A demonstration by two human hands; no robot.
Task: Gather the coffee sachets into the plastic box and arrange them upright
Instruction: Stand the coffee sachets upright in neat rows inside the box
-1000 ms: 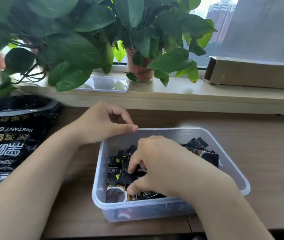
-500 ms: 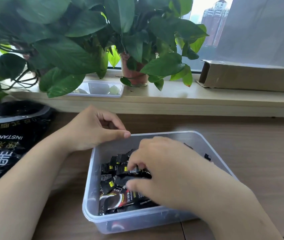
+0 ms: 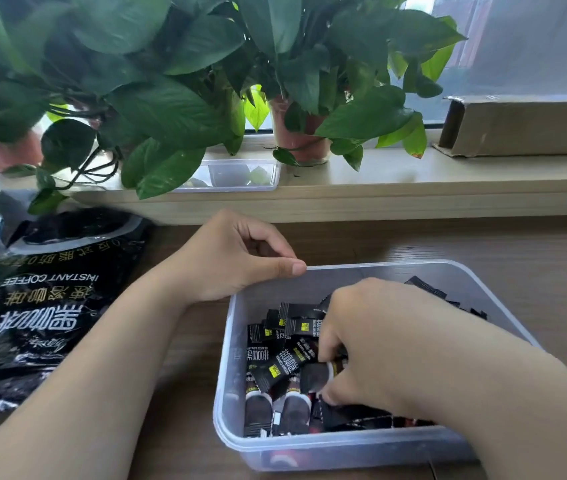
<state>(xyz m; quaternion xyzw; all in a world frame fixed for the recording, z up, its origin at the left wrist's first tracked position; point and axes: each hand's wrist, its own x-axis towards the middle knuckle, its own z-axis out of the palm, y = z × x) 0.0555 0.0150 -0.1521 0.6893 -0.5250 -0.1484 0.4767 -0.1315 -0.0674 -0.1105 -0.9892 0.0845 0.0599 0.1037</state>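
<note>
Clear plastic forms the plastic box (image 3: 309, 445) on the wooden table (image 3: 517, 258), seen from the head camera. The left hand (image 3: 237, 258) grips its far left corner, with the thumb laid along the rim and the fingers curled behind the wall. The right hand (image 3: 379, 341) reaches down inside the box, fingers bent, thumb and fingertips pinching among the black coffee sachets (image 3: 285, 358). These lie jumbled, flat or tilted, under and left of that hand. A large black instant coffee bag (image 3: 43, 306) lies left of the left forearm. Beyond the left hand, the windowsill (image 3: 413, 178) carries a shallow clear tray (image 3: 240, 174) and leafy potted plants (image 3: 171, 109). Beyond the right hand is a cardboard box (image 3: 524, 129).
</note>
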